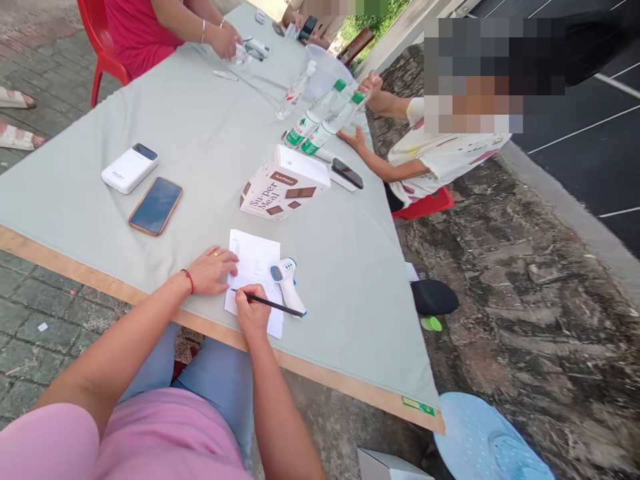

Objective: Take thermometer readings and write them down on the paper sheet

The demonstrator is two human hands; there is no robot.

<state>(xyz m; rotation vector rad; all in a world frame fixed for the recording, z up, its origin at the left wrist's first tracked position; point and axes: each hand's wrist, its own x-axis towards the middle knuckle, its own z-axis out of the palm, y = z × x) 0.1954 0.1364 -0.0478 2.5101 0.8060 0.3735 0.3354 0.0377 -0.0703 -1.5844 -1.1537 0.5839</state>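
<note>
Outdoor setup, big grey-covered table (200, 133), with a paper sheet (260, 253) near its front edge. Left hand (213, 271) lies open along the sheet's left side, fingers slightly apart. Right hand (254, 312) is pinched round a black pen (285, 308) lying roughly crosswise over the paper, tip pointing left, just beside the left fingers.

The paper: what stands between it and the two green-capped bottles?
The white box stands between the paper and the green-capped bottles, as the head view shows.
</note>
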